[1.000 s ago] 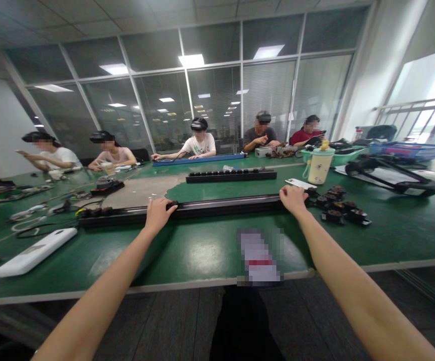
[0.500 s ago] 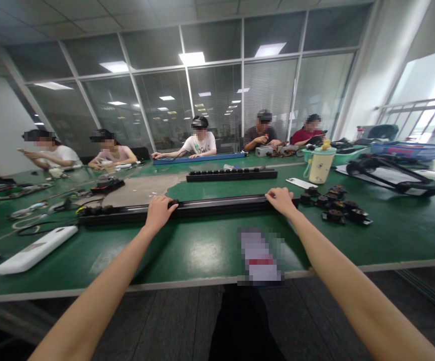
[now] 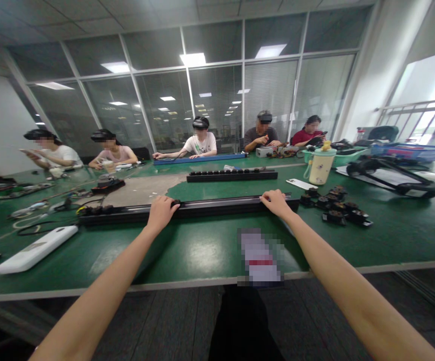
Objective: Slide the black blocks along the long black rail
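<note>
A long black rail [image 3: 217,207], like a power strip housing with a channel along its top, lies across the table before me. My left hand [image 3: 161,214] is closed over the rail left of its middle, its fingers round a small black module [image 3: 174,203] that shows at the fingertips. My right hand [image 3: 277,204] bends over the rail near its right end, thumb and fingers drawn together at the channel. What those fingers pinch, if anything, is hidden. Several loose black modules [image 3: 339,203] lie in a heap just past the rail's right end.
Behind the rail lies a second black strip [image 3: 232,176] with a row of modules. A blurred phone [image 3: 260,258] is at the near edge, a white case [image 3: 38,249] at left. A cup [image 3: 320,168] and a white phone [image 3: 302,184] stand right. Several people sit opposite.
My right hand has moved left along the rail, away from its right end and the loose modules. My left hand stays almost in place on its module.
</note>
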`<state>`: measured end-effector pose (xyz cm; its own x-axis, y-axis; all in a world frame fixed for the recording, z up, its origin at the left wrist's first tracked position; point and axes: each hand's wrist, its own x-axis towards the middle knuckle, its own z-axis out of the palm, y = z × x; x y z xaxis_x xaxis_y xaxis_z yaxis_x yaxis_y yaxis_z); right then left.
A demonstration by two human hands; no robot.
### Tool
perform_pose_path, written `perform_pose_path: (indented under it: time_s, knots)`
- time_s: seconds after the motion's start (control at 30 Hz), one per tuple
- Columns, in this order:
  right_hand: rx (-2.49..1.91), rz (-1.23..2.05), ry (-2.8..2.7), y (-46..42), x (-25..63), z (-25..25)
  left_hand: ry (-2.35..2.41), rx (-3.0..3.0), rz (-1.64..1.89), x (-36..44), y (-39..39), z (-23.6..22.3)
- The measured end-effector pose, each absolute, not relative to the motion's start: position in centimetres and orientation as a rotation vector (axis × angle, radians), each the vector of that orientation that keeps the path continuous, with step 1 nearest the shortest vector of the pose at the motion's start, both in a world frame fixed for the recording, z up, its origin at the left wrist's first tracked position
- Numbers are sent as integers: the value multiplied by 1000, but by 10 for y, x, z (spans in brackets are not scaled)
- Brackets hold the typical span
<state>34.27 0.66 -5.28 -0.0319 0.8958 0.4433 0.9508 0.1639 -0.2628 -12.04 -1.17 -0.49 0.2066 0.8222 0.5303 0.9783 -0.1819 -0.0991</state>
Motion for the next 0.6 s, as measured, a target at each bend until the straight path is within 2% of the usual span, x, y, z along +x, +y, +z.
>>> perform_pose_path:
  time_s: [0.6]
  knots:
    - [-1785, -137, -1970, 7, 343, -52, -1656, -2062, -495, -107, -9, -7]
